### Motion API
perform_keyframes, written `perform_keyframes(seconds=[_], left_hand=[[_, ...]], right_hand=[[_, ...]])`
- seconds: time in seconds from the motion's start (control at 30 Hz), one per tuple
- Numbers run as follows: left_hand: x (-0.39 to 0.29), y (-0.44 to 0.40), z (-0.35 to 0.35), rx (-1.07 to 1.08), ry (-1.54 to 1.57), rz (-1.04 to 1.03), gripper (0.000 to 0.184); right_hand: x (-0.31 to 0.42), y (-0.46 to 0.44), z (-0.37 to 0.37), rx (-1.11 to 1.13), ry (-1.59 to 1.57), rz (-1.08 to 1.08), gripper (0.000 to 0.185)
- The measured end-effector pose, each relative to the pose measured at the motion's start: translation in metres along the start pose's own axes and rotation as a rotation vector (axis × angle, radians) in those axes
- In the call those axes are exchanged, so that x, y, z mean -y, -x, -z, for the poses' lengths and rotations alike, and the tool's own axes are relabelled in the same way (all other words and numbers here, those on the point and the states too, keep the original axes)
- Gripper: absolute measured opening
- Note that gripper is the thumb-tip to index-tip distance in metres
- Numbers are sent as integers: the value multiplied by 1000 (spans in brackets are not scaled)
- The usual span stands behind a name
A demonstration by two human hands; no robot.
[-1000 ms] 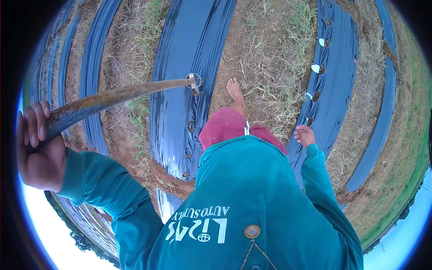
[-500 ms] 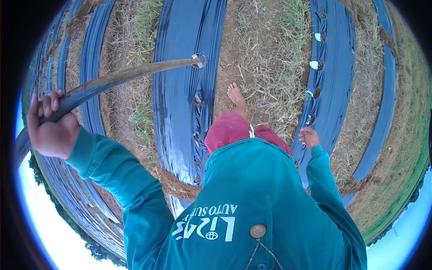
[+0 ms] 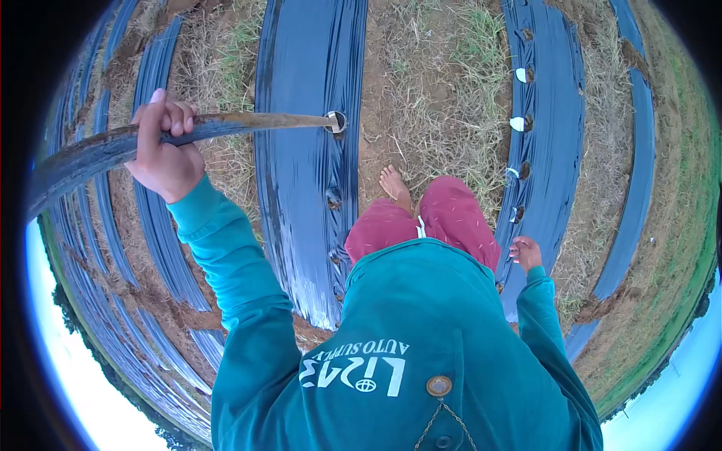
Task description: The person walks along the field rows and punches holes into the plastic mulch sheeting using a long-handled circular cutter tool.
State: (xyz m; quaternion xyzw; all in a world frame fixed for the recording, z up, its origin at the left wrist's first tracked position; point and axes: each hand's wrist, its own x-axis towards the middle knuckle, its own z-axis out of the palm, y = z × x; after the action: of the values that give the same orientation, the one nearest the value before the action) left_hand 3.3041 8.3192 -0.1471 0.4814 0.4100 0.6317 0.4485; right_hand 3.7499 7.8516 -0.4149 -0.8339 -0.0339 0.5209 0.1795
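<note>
My left hand is closed around a long, dark, curved pole that crosses the left side of the view. At its far end a metal ring rests on or just over a hole in a strip of dark plastic sheeting. Low on the right, my right hand hangs beside my leg, empty, its fingers loosely bent and slightly apart, near the edge of another plastic-covered bed.
Dry grass and bare soil lie between the beds. My bare foot stands on this path. White pieces sit by holes along the right bed. More covered rows run on the left, with a narrow one far right.
My left hand has moved up and to the right along with the pole. The ring now sits at a hole farther along the bed. Earlier holes and my surroundings have shifted down in view.
</note>
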Motion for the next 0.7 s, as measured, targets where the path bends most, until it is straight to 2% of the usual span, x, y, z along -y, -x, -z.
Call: perform_keyframes(seconds=[0.13,0.2,0.27,0.33,0.4,0.43,0.53,0.57,0.63,0.67,0.7], left_hand=[[-82,-40,-12,148,56,55,27],[-115,-70,1,240,16,12,29],[-139,-89,4,158,-214,-127,32],[-143,-90,-20,-46,-380,-245,35],[-134,-72,-84,-364,-479,-350,38],[-130,-76,-92,-412,-504,-353,37],[-119,-124,-60,-164,-372,-291,32],[-110,-140,-53,-96,-292,-234,30],[-69,-158,-46,9,-36,-21,27],[-33,-159,-64,-172,-6,30,25],[12,-165,-67,-215,42,27,23]], right_hand=[[-8,-15,-16,40,-49,-51,17],[-1,-28,-26,75,-83,-77,17],[22,-31,-39,102,-103,-92,17],[42,-47,-41,119,-92,-90,18],[62,-69,-45,128,-60,-64,18],[78,-77,-46,103,-71,-29,19],[123,-106,-37,145,-138,-36,19],[144,-110,-32,148,-55,-2,19],[185,-115,-25,125,-87,23,19],[207,-117,-22,115,-106,38,18],[229,-118,-17,114,-111,66,18]])
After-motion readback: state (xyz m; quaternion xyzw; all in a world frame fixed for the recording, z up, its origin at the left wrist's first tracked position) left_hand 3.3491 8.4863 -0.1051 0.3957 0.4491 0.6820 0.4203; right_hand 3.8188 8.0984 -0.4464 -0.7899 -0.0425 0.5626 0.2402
